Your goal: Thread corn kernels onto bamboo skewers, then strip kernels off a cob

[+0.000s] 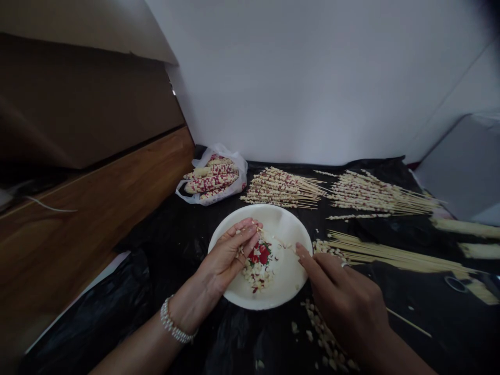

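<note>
Over a white bowl [219,245], my left hand [230,250] is closed, with pale corn kernels [239,252] at its fingers and thumb. My right hand [344,291] pinches a thin bamboo skewer [410,323], whose plain end sticks out behind the hand. Several kernels are threaded on the front part of the skewer [283,242], which points at my left fingertips. Exactly how the tip meets those fingers is too small to tell. Loose white and dark red kernels [258,276] lie in the bowl, beside a red flower print [261,253].
A plastic bag of speckled corn cobs [211,182] stands at the back left. Two piles of kernel-loaded skewers, one central [281,187] and one right [367,192], lie behind the bowl. Bare skewers [390,252], loose kernels [324,333] and cobs [469,227] rest on black plastic [172,229].
</note>
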A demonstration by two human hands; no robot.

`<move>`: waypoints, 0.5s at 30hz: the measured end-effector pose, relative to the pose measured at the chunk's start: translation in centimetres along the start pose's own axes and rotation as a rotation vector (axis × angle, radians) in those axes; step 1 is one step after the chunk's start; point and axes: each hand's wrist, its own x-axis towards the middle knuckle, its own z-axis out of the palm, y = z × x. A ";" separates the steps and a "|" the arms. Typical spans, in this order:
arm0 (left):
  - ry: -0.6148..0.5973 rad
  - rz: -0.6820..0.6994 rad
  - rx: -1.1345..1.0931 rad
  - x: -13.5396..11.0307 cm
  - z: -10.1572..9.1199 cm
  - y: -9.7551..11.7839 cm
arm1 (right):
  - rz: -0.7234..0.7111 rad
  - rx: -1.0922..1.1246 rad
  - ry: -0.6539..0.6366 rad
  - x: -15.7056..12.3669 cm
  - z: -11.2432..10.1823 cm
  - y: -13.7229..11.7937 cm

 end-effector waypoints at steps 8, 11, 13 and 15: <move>-0.057 0.084 0.046 1.0 -0.2 -0.4 | -0.014 -0.015 0.000 0.2 0.1 0.1; -0.045 0.089 0.050 0.7 0.0 -0.5 | 0.005 0.036 0.000 0.2 0.2 -0.1; -0.040 0.063 0.044 0.5 0.1 -0.5 | 0.020 0.057 -0.007 0.1 0.3 0.0; -0.042 0.039 0.035 0.4 0.1 -0.4 | 0.030 0.048 -0.006 0.1 0.3 0.2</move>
